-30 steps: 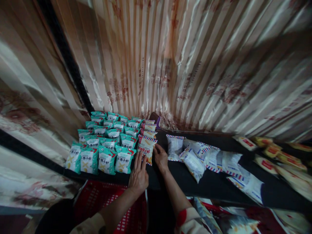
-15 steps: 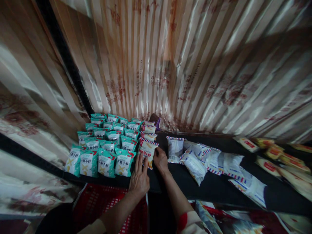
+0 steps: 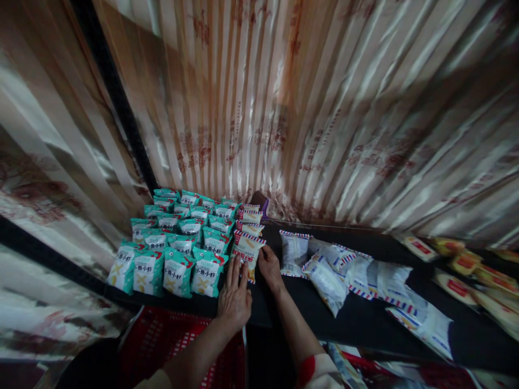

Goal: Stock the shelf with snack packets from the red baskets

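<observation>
- the left hand (image 3: 234, 294) lies flat with its fingers stretched forward and close together; the fingertips rest on the lower left edge of the striped-edge snack packet (image 3: 248, 252), and the hand grips nothing.
- the right hand (image 3: 269, 267) sits at the packet's lower right corner, fingers curled in against it; whether it actually pinches the wrapper cannot be told, as the spot is dark.
- that packet stands tilted back at the front of a short row of like packets (image 3: 249, 216) that runs away toward the curtain (image 3: 308, 108); it shows a cream face with a red-and-blue striped border.
- just to its left, touching or nearly so, the teal snack packets (image 3: 178, 240) stand in about 4 rows, packed tightly side by side, on the dark shelf (image 3: 357, 313).
- to the right of the hands, a loose heap of white packets (image 3: 348, 267) with the same striped edges lies flat and overlapping on the shelf, spreading toward the right.
- farther right, well apart from the hands, yellow and red packets (image 3: 466, 265) lie blurred near the shelf's far end.
- below the shelf's front edge, under the left forearm, a red basket (image 3: 170, 340) with a slotted wall shows.
- a red cuff (image 3: 306, 370) shows on the right arm near the bottom edge.
</observation>
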`<state>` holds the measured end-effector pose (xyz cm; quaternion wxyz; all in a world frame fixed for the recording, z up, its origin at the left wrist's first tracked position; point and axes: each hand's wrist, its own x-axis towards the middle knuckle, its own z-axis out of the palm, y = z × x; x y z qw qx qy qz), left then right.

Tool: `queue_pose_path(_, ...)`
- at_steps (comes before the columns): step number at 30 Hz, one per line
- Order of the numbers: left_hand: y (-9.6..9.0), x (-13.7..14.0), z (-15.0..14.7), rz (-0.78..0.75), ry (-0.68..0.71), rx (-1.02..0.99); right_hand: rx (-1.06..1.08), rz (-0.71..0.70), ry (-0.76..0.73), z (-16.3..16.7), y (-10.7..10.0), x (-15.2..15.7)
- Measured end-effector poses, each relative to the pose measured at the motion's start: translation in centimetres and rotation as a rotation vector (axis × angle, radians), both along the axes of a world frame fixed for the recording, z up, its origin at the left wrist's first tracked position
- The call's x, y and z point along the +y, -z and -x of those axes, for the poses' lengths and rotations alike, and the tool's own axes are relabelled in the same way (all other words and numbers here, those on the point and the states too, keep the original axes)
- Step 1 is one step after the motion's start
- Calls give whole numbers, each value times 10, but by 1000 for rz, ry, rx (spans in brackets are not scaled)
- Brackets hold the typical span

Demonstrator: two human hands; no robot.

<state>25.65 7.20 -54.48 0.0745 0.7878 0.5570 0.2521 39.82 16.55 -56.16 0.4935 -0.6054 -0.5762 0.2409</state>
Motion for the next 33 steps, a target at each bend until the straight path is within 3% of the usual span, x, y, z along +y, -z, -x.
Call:
queue_pose_path(8, -2, 3, -2, -27, -24, -22, -75, 0, 39, 5, -5, -7)
queue_pose_path(16, -3, -1, 1, -87, -11, -71, -426, -240, 230, -14, -20, -34)
queue_pose_path(19, -3, -3, 2, -101, -10, -76, -542, -174, 305, -30, -26, -34)
queue_pose_path(23, -1, -4, 3, -109, -6, -69, -611, 13, 381, -40, -25, -31)
queue_pose_path(28, 0, -5, 2, -92, -2, -55, -679, 121, 389, -36, -20, -35)
queue_pose_path(33, 0, -6, 5, -112, 12, -71, -716, 231, 331, -26, -35, -46)
